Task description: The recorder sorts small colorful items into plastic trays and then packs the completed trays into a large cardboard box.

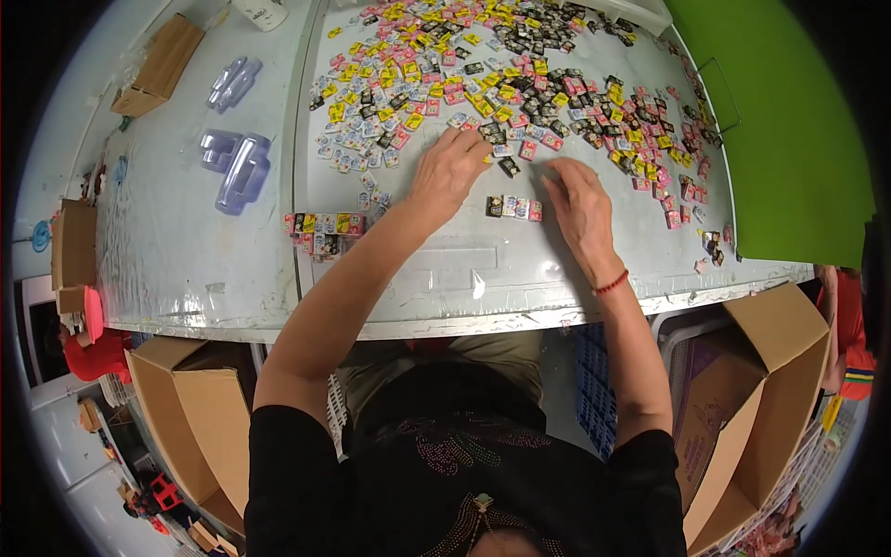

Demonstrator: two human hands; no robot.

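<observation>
Small printed boxes in black, yellow, pink and white lie in a wide loose spread (436, 70) over the table. At its near edge, my left hand (450, 172) reaches in with bent, closed fingers; what they grip is mostly hidden. My right hand (582, 202) is held to the right with thumb and fingers apart and nothing visible in it. Between the hands, nearer me, sits a short row of small boxes (515, 208), black at its left end and pink at its right. A single black box (509, 167) lies above this row. Beside my left forearm is a stacked block of boxes (325, 225).
Clear molded plastic trays (243, 172) lie on the left tabletop, near a brown carton (160, 65). Open cardboard boxes (190, 381) stand below the table's front edge on both sides. A green panel (789, 139) borders the right side. Other people in red are at both edges.
</observation>
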